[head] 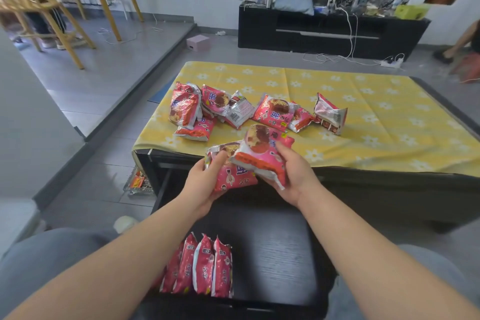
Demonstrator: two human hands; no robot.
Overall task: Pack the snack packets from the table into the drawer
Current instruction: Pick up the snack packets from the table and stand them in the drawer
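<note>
**Pink packets heading for the drawer**

Both hands are gripping a packet apiece — the left hand (205, 184) closing on one snack packet (231, 176), the right hand (291, 176) on another (262, 158) — above the open drawer (275, 254). Four packets (202, 267) are already standing in its left corner; about eight (233, 109) are still lying on the yellow tablecloth (376, 101). Nothing is blocking the way down.

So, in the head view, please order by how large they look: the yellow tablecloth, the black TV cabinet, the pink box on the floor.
1. Tablecloth
2. TV cabinet
3. Pink box

The cabinet stands farther away, so its true size against the tablecloth is unsure.
</note>
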